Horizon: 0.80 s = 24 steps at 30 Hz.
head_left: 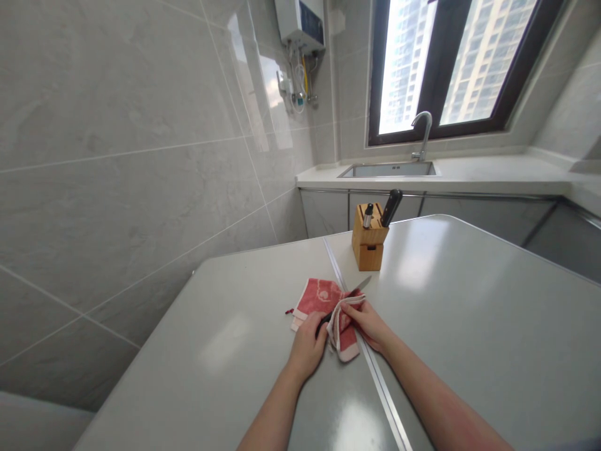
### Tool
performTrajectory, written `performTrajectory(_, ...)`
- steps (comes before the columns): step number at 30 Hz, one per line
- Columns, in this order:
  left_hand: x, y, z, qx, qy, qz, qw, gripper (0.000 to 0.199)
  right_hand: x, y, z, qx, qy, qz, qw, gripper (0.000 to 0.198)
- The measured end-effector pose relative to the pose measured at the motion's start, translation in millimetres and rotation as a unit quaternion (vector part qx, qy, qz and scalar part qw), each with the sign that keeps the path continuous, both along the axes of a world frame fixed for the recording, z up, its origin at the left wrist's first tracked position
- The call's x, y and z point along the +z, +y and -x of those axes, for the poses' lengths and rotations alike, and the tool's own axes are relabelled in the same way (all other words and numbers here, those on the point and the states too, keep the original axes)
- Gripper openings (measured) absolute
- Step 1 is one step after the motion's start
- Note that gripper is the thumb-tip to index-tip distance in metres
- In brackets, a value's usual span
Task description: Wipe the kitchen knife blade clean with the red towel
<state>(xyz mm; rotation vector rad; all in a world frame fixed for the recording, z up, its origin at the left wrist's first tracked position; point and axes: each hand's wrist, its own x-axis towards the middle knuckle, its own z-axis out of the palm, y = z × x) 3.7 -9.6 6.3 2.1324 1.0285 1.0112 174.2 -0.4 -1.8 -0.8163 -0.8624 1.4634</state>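
Left hand clamps the knife handle; right hand pinches the red cloth around its blade, wiping seemingly midway on the worktop.

A wooden knife block stands on the grey table, toward its far edge, with two dark handles sticking out of its top. Beyond it, a steel sink is set into the white counter under the window, its curved tap behind. High on the far wall hangs what looks like a water heater.
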Motion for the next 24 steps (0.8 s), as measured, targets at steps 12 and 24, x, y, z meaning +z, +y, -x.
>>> performTrajectory(12,0.2,-2.4,1.9,0.043,-0.015,-0.009,0.999,0.022,0.3,-0.5,0.2,0.011,-0.012,-0.007,1.0,0.018)
performTrajectory(24,-6.5,6.7,7.0,0.12,-0.081,0.031,0.989,0.032,8.0,-2.0,0.5,-0.006,0.014,0.007,1.0,0.027)
